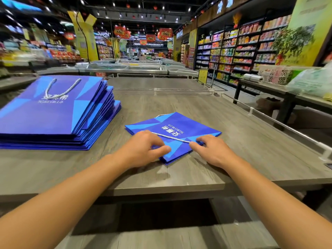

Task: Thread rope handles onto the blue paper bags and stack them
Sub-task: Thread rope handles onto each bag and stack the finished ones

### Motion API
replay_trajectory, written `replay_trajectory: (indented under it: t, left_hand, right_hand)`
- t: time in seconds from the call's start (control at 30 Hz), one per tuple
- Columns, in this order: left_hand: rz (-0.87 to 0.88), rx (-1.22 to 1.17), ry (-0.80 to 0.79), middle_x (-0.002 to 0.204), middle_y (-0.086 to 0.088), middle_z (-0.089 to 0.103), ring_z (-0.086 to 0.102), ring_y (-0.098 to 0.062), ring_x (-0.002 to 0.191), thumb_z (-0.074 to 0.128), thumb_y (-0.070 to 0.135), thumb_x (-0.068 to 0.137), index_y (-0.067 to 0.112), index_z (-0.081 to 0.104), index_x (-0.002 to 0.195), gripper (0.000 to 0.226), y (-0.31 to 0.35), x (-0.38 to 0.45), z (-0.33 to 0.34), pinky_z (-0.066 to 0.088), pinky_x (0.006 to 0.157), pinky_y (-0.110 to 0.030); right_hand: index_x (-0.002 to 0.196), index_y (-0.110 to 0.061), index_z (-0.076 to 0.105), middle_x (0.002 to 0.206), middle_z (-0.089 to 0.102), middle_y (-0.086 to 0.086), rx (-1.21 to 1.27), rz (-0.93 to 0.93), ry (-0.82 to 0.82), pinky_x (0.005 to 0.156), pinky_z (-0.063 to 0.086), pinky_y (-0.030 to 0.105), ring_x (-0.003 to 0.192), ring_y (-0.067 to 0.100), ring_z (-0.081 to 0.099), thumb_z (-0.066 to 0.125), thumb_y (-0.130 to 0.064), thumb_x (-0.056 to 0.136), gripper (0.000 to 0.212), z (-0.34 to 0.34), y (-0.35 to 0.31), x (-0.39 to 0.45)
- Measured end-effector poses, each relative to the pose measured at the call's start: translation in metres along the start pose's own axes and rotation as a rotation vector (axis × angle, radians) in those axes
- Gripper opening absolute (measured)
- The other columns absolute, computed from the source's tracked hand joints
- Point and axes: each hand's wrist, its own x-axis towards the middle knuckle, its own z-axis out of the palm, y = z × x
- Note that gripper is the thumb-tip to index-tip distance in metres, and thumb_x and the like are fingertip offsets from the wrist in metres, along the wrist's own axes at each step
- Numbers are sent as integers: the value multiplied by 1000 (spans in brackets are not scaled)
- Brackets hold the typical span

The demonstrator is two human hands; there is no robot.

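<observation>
Hands at work on a grey wood-grain table [233, 123] in a supermarket aisle: the left hand [143, 148] rests curled on the near edge of a flat blue bag [172, 130], thumb and fingers pinching that edge, while the right hand [210, 150] pinches one end of a white rope [170, 137] between thumb and forefinger at the bag's near right edge. The rope runs taut across the bag's top from hand to hand. The bag lies skewed, a corner pointing toward the person, its face patterned in dark and light blue triangles with white printed characters; a second loop of rope shows at its far corner. The bag sits near the table's front edge, roughly centred, with bare tabletop to its right and beyond it. To the left, well apart, a stack [53, 114] of matching bags lies flat, the top one showing a white rope handle [61, 87]. A thin white rail [269, 119] edges the table's right side and far end. Beyond stand chest freezers [136, 67], and stocked shelves [242, 51] line the right wall
</observation>
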Motion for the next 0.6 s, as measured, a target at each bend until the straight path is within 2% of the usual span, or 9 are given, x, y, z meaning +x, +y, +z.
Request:
replay_trajectory:
  t: [0.07,0.1,0.2,0.27,0.37,0.43,0.53,0.6]
  left_hand:
    - [-97,32,81,100,7,73,63,-15,98,45,62,85,20,75,95,53,-17,2,-9,48,89,-33]
    - [-149,88,46,109,6,71,61,-17,107,47,62,87,19,74,104,53,-24,3,-14,46,93,-31]
    - [-212,243,-161,110,8,68,59,-19,107,31,76,76,23,68,114,75,-37,-1,-22,46,92,-35]
    - [-216,260,-170,114,13,67,56,-16,111,38,72,78,31,67,119,65,-41,-6,-25,45,95,-35]
    - [-173,352,-105,108,15,66,52,-13,108,54,60,88,37,67,115,38,-41,-11,-28,46,89,-33]
    - [-193,371,-63,101,16,64,50,-12,103,58,59,87,37,67,109,33,-43,-13,-26,48,83,-33]
    - [-256,317,29,88,17,65,48,-9,91,64,63,80,32,70,92,34,-46,-6,-19,49,76,-32]
    - [-264,332,80,82,13,65,52,-12,89,65,65,77,28,66,81,37,-47,2,-11,49,73,-32]
  right_hand:
    - [134,-20,57,138,54,-2,-64,0,-55,103,41,34,127,21,48,59,-52,89,55,-1,-4,2]
    - [139,-23,53,144,50,-4,-69,-14,-89,106,38,33,132,19,45,61,-49,89,57,-2,-6,5]
    - [139,-26,55,144,53,-7,-20,-62,-149,104,36,25,132,14,47,62,-35,92,48,-5,-7,17]
    - [131,-22,62,133,61,-1,7,-44,-97,96,39,24,122,17,54,64,-27,92,39,-4,-6,27]
    - [103,-15,69,111,64,3,-91,36,28,80,45,31,106,25,59,68,-30,90,20,0,-10,38]
    - [81,-19,64,100,63,2,-167,70,57,70,42,32,97,27,59,65,-32,91,17,1,-13,40]
    - [83,-18,57,89,64,2,-103,27,132,67,40,34,88,28,56,57,-29,95,17,4,-18,39]
    - [84,-16,56,80,67,3,152,-13,209,67,46,37,77,27,61,56,-24,95,14,5,-25,41]
